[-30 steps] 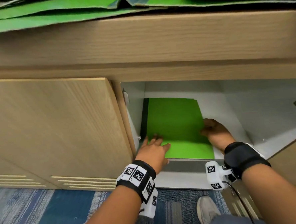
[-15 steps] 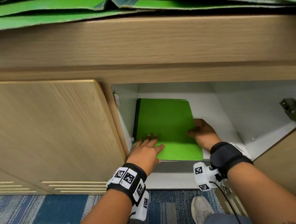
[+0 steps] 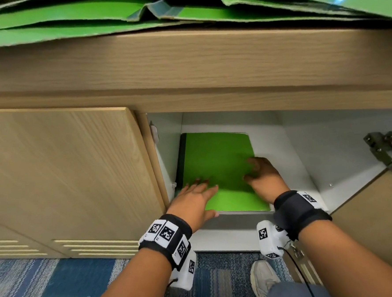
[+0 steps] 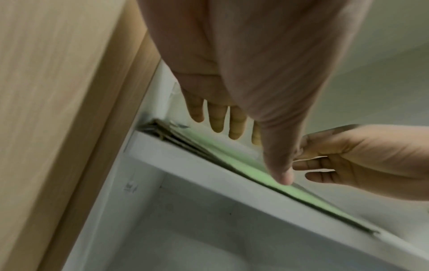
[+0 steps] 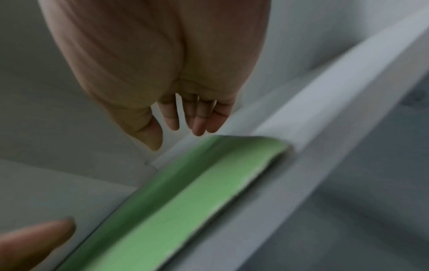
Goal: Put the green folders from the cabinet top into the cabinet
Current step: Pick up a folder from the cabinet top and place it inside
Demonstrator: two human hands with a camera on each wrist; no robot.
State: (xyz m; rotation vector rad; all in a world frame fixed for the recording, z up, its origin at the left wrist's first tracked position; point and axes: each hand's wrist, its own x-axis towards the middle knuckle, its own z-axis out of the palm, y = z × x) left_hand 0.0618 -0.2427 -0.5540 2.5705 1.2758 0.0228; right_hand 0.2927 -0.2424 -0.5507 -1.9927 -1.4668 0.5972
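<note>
A stack of green folders (image 3: pixel 216 161) lies flat on the white shelf (image 3: pixel 290 165) inside the open cabinet, pushed against its left wall. My left hand (image 3: pixel 200 189) hovers over the stack's near left corner with straight fingers. In the left wrist view, the left hand (image 4: pixel 234 119) holds nothing above the folders (image 4: pixel 250 170). My right hand (image 3: pixel 256 172) is over the stack's right side, fingers loosely bent and empty. The right wrist view shows the right hand (image 5: pixel 181 117) just above the folders (image 5: pixel 185 207). More green folders (image 3: pixel 68 20) lie spread on the cabinet top.
The left cabinet door (image 3: pixel 66 179) is closed beside my left hand. The right door (image 3: pixel 379 229) stands open on a metal hinge (image 3: pixel 388 155). A white shoe (image 3: pixel 265 279) rests on the blue striped carpet (image 3: pixel 50 290) below the opening.
My right hand has moved from the folder's right edge to above its surface. The left hand stays at the near left corner. My head has moved slightly.
</note>
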